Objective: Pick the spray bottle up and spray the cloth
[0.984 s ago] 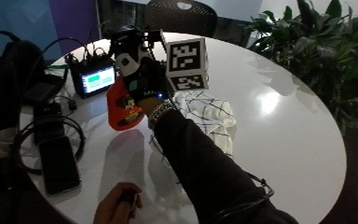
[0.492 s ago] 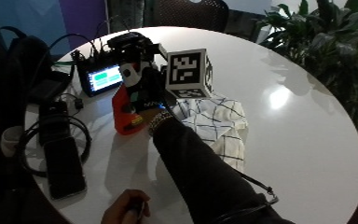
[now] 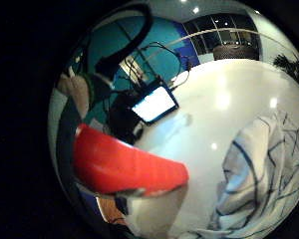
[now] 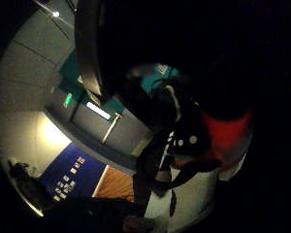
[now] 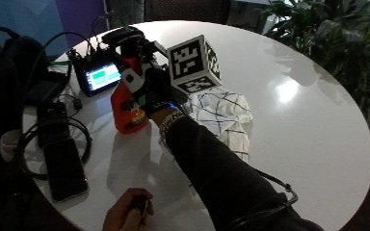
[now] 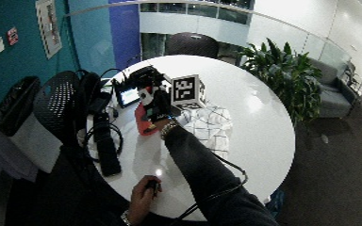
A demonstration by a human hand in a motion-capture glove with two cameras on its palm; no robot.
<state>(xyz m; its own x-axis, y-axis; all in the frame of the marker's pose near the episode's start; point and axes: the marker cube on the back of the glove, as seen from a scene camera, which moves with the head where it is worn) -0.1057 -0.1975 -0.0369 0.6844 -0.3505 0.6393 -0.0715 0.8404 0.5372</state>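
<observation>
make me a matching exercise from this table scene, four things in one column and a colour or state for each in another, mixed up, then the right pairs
Things:
1. spray bottle
2. cloth
3. small monitor
4. phone

Descriptions:
A. lies flat with a dark screen, near the table's edge
B. white with dark grid lines, crumpled on the table
C. red, with the gloved right hand at its upper part
D. screen lit, standing behind the bottle

Pairs: 1-C, 2-B, 3-D, 4-A
</observation>
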